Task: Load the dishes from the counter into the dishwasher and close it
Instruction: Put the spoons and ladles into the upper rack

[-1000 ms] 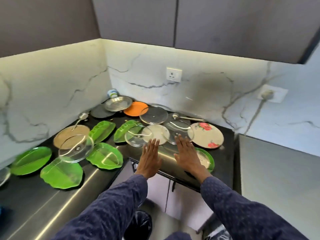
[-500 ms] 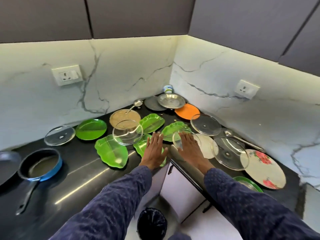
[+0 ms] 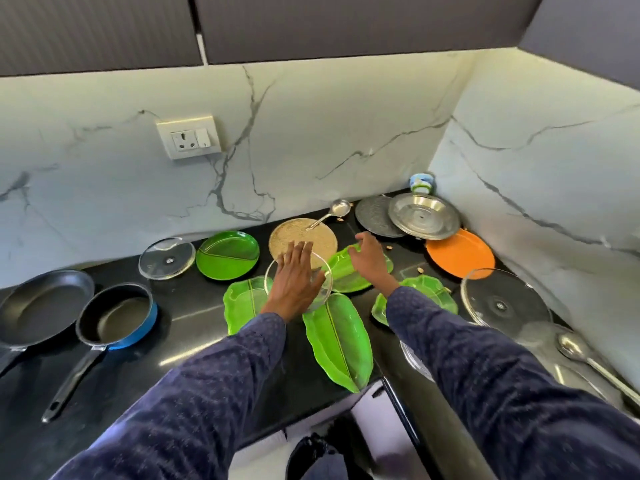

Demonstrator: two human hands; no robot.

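Both hands have gone forward from the counter's inner corner edge to the dishes further back. Now the left hand (image 3: 296, 282) lies with straight, spread fingers on top of a clear glass lid (image 3: 323, 289), holding nothing. The right hand (image 3: 369, 259) has its fingers bent down over the far rim of a green leaf-shaped plate (image 3: 349, 280); if it really grips the rim, I cannot tell.

The black counter (image 3: 173, 344) makes an L-shape under a white marbled wall (image 3: 311, 143) with a socket (image 3: 188, 136), and dark cabinets hang above. The dishes stand crowded near the corner: a beige round plate (image 3: 301, 233) with a small steel ladle (image 3: 329, 213) on it, a round green plate (image 3: 227, 254), a long green leaf plate (image 3: 337, 341) reaching the front edge, an orange plate (image 3: 460, 258), and a steel plate (image 3: 424, 216) lying on a dark grey one (image 3: 374, 216). At the left stand a blue pan (image 3: 116, 317) and a black pan (image 3: 41, 310), close together. A second glass lid (image 3: 166, 258) is beside the round green plate, and a large one (image 3: 505, 299) is at the right. Some free counter is in front of the pans, near the front edge.
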